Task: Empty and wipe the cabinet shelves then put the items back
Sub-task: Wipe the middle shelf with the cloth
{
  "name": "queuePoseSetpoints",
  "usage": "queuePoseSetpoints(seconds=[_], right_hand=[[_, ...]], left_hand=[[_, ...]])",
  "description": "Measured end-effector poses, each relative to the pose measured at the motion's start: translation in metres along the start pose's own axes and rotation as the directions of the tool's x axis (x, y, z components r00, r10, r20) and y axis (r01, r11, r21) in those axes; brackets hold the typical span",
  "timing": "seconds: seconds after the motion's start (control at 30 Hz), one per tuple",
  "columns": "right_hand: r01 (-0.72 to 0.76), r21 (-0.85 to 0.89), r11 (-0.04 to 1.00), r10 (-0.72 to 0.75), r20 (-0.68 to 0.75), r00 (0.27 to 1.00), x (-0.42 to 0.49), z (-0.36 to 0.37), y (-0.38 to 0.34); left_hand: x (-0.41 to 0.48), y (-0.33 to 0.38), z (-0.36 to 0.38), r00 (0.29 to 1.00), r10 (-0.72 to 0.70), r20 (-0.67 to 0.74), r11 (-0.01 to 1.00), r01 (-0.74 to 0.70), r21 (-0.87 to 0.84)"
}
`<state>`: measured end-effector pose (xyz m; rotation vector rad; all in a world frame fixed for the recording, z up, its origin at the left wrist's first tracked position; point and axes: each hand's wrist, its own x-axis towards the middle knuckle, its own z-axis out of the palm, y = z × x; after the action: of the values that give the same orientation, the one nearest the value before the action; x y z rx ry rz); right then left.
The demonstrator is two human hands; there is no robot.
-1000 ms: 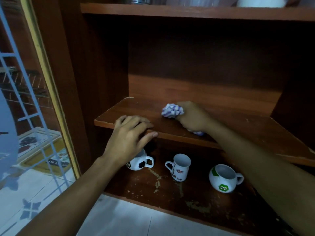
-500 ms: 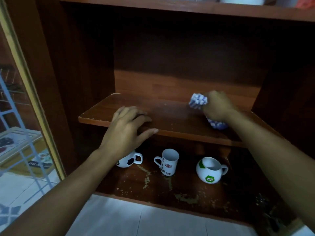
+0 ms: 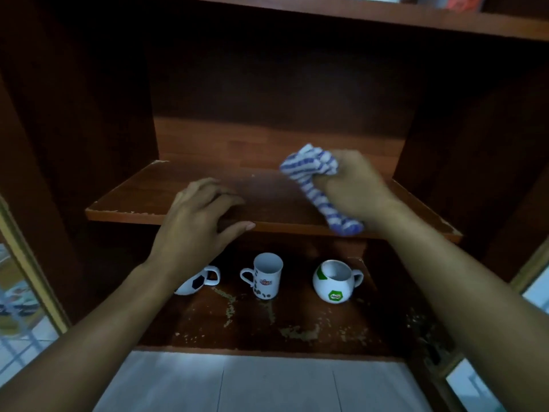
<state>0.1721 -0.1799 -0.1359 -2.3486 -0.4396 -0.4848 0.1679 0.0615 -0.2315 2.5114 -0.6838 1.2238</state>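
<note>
On shelf [image 3: 133,200], right half: right hand [image 3: 353,188] has its fingers clenched tight round cloth [image 3: 312,179], which is blue-and-white striped and bunched. One wad sticks out of the fist toward the back panel [image 3: 237,138]. A tail runs down past the heel of the hand to the shelf's front edge. Cloth lies against the shelf top; hand and cloth are slightly blurred. Left hand [image 3: 196,221] rests at the shelf's front edge, left of centre. Its fingers [image 3: 214,188] are loosely bent with tips on the top surface, thumb [image 3: 240,226] stretched along the front lip, grasping nothing. A dull hazy patch shows on the wood between the two hands. Shelf edge is chipped at front left. Both forearms are bare and come in from the bottom corners. Below, bottom shelf [image 3: 297,328] holds three upright mugs in a row, apart from each other. Football mug [image 3: 196,282] is at left, partly hidden behind the left wrist, handle to the right. Tall mug [image 3: 267,278] is in the middle, handle to the left, with a red logo and brown spots. Round mug [image 3: 332,283] is at right with green marks, handle to the right. Pale flaked patches mark the wood in front of the mugs. Top shelf [image 3: 356,16] runs above; what stands on it is cut off. Pale tiled floor [image 3: 237,388] is at the bottom, with a glass door [image 3: 17,292] at far left.
</note>
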Motion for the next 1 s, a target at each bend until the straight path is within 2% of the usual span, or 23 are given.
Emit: queuePoseSetpoints(seconds=[0.1,0.23,0.3,0.37,0.47,0.53,0.57,0.63,0.7,0.77,0.8,0.87,1.0], right_hand=[[-0.101,-0.381,0.919,0.057,-0.125,0.991,0.008,-0.034,0.031],[-0.33,-0.541,0.774,0.337,-0.089,0.937,0.004,-0.048,0.07],[-0.346,-0.567,0.748,0.361,-0.089,0.928,-0.005,-0.041,0.076],[-0.274,-0.604,0.748,0.28,-0.087,0.956,-0.012,-0.027,0.069],[-0.077,-0.517,0.852,0.132,0.071,0.989,-0.021,-0.008,0.046],[-0.025,-0.406,0.914,0.08,0.118,0.99,-0.021,-0.012,0.037],[-0.024,-0.397,0.918,0.063,0.086,0.994,-0.019,-0.018,0.037],[-0.062,-0.51,0.858,0.046,-0.044,0.998,-0.014,-0.036,0.042],[-0.233,-0.649,0.724,0.154,-0.178,0.972,-0.005,-0.056,0.061],[-0.388,-0.697,0.603,0.35,-0.206,0.914,0.002,-0.07,0.08],[-0.431,-0.688,0.584,0.438,-0.181,0.881,0.003,-0.073,0.088],[-0.457,-0.644,0.613,0.507,-0.123,0.853,0.005,-0.069,0.094],[-0.321,-0.537,0.78,0.377,-0.006,0.926,0.013,-0.041,0.084]], left_hand=[[0.007,0.012,0.006,0.999,0.034,0.008,0.999,-0.034,-0.006],[0.016,0.027,0.017,0.999,0.044,0.005,0.998,-0.044,-0.049],[0.019,0.032,0.024,0.998,0.055,0.021,0.997,-0.054,-0.051],[0.022,0.036,0.031,0.997,0.071,0.039,0.996,-0.069,-0.055],[0.027,0.044,0.039,0.995,0.095,0.037,0.994,-0.093,-0.052],[0.032,0.05,0.044,0.994,0.108,0.034,0.993,-0.106,-0.052],[0.035,0.053,0.045,0.993,0.116,0.035,0.992,-0.114,-0.052],[0.04,0.061,0.048,0.992,0.122,0.045,0.991,-0.119,-0.062],[0.044,0.07,0.05,0.991,0.107,0.084,0.991,-0.099,-0.086],[0.05,0.08,0.053,0.986,0.082,0.147,0.992,-0.067,-0.104],[0.053,0.084,0.054,0.98,0.079,0.181,0.992,-0.06,-0.108],[0.058,0.093,0.057,0.966,0.09,0.243,0.992,-0.066,-0.103],[0.062,0.105,0.056,0.949,0.062,0.308,0.995,-0.033,-0.098]])
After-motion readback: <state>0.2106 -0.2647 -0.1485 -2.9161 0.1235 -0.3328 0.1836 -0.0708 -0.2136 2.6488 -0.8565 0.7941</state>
